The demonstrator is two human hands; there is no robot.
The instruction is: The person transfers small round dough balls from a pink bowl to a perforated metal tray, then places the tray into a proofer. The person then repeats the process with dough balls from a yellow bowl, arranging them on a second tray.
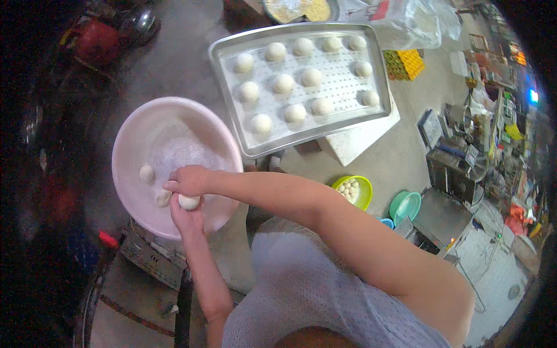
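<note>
Over the pale pink basin (126, 130), both hands are close together on white dough. My left hand (190, 217) is below, its palm cupped round a smooth dough ball (189, 202). My right hand (190, 180) lies over the top of the dough with its fingers curled; it hides part of the ball and of my left fingers. Just left of the hands shows a flatter dough piece (163, 198); whether it touches the fingers I cannot tell. Another dough ball (147, 173) rests inside the basin, where white powder coats the bottom.
Several round dough balls (311, 77) stand in rows on a perforated metal tray (304, 142), above a white box (363, 139). Beyond it is a bowl of yellow and white food (300, 9). A yellow-green bowl (366, 191) holds small balls, beside a green basin (405, 206).
</note>
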